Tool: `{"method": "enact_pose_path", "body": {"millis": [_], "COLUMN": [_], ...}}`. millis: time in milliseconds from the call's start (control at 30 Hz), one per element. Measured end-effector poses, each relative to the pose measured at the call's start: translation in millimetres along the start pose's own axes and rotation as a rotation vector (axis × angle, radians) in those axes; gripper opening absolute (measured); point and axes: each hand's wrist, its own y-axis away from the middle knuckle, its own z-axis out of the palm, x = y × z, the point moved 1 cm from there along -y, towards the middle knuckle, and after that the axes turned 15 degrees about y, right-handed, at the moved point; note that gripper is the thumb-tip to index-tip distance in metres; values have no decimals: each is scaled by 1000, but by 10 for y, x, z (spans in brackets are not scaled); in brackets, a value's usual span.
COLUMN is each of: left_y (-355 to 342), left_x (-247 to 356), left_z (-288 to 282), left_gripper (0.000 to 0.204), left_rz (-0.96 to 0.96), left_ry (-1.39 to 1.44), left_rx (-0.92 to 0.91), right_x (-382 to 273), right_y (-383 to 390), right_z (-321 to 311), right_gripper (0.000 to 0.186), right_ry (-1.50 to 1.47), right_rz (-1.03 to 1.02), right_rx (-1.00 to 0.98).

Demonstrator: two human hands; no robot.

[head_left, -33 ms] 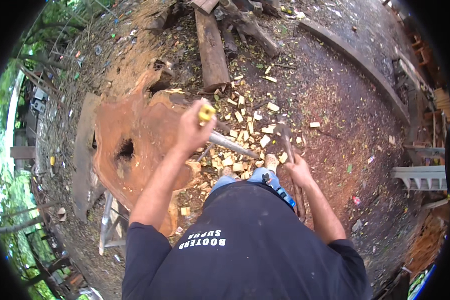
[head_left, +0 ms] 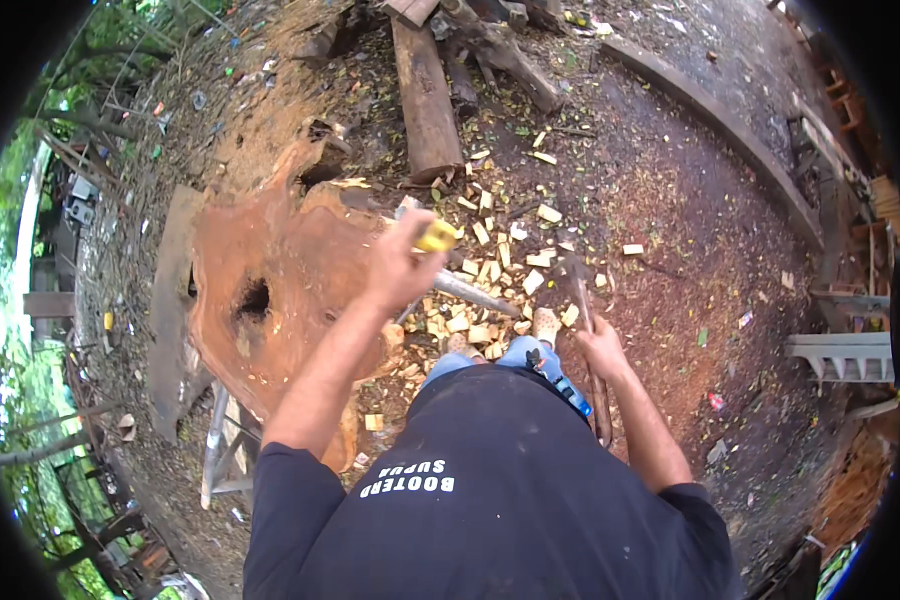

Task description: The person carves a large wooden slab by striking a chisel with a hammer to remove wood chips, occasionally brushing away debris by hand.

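Note:
My left hand (head_left: 405, 262) is raised over the right edge of a large reddish-brown wood slab (head_left: 300, 270). Its fingers are closed round a small bright yellow block (head_left: 437, 237), whose exact kind is blurred. My right hand (head_left: 600, 345) grips the brown wooden handle of a long-handled tool (head_left: 598, 395). That tool stands nearly upright beside my right leg, its dark head (head_left: 574, 266) at the far end; the head's shape is hard to make out. Cut pale wood chunks (head_left: 485, 330) lie scattered on the ground around my feet, between the two hands.
A grey pole (head_left: 478, 294) slants out from beneath the slab toward my feet. Beyond the chunks lies a thick log (head_left: 426, 110), with more timber heaped behind it. A long beam (head_left: 715, 125) rests at far right. A grey ridged piece (head_left: 842, 356) stands at the right.
My left hand has shifted slightly right and nearer with the yellow block, which has turned a little. My right hand and its tool keep their place.

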Motion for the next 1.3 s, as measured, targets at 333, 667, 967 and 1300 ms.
{"method": "enact_pose_path", "body": {"millis": [333, 667, 967, 1300], "left_y": [-435, -697, -573, -522], "left_x": [9, -203, -317, -301], "left_z": [550, -610, -651, -672], "left_gripper": [29, 31, 28, 27], "left_rz": [104, -173, -83, -118], "left_ry": [33, 497, 590, 543], "left_rx": [-54, 177, 246, 222], "right_x": [338, -304, -312, -400], "right_y": [-55, -79, -98, 12], "right_z": [36, -35, 73, 20], "right_gripper": [14, 19, 20, 26], "right_ry": [-88, -45, -22, 26], "right_rz": [86, -73, -82, -64], "right_rx": [23, -20, -35, -34]}}
